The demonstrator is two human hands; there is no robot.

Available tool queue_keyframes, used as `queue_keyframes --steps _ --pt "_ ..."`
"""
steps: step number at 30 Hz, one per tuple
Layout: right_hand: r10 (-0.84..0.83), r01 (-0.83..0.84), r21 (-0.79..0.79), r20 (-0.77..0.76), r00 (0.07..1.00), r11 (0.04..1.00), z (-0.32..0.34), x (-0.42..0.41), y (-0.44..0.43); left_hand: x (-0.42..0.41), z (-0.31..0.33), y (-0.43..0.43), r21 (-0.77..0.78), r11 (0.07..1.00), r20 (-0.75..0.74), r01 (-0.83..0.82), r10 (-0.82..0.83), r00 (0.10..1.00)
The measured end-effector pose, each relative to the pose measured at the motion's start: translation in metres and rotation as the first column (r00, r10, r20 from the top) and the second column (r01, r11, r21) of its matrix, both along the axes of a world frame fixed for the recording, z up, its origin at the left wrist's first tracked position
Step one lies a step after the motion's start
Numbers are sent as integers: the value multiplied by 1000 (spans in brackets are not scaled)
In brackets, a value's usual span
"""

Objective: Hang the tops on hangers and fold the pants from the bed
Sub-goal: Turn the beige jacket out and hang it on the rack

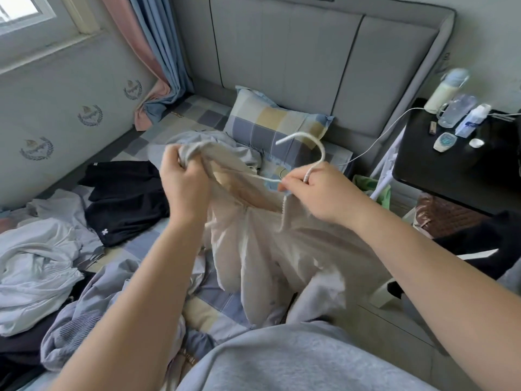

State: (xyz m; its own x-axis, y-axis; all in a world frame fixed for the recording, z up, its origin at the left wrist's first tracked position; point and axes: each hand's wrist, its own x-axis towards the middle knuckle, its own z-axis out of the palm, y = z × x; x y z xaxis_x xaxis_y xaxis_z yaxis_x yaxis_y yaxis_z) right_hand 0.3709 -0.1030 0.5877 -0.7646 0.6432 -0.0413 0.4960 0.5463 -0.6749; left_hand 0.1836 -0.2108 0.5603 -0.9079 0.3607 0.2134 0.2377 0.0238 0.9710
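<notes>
Left hand (pixel 184 183) grips the bunched collar of the top (pixel 270 244), held above the bed (pixel 214 303). Right hand (pixel 315 190) pinches the hanger (pixel 304 142) at the neck opening. Risk: a loose collar grip lets the top slide off the hanger arm.

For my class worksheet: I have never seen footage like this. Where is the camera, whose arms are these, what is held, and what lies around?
No machine here. The one picture comes from a camera worn on a person's head, looking down at their own bare arms. The left hand grips a bunched part of a beige top; the right hand holds a white hanger just below its hook. Beneath is a bed with a checked pillow, a black garment and a pile of pale clothes. A black side table on the right carries bottles.
</notes>
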Motion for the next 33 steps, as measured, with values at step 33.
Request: queue_keyframes --steps 33 --pt "-8 -44 212 239 971 976 40 -23 -12 -4 52 18 -519 782 -233 346 -519 823"
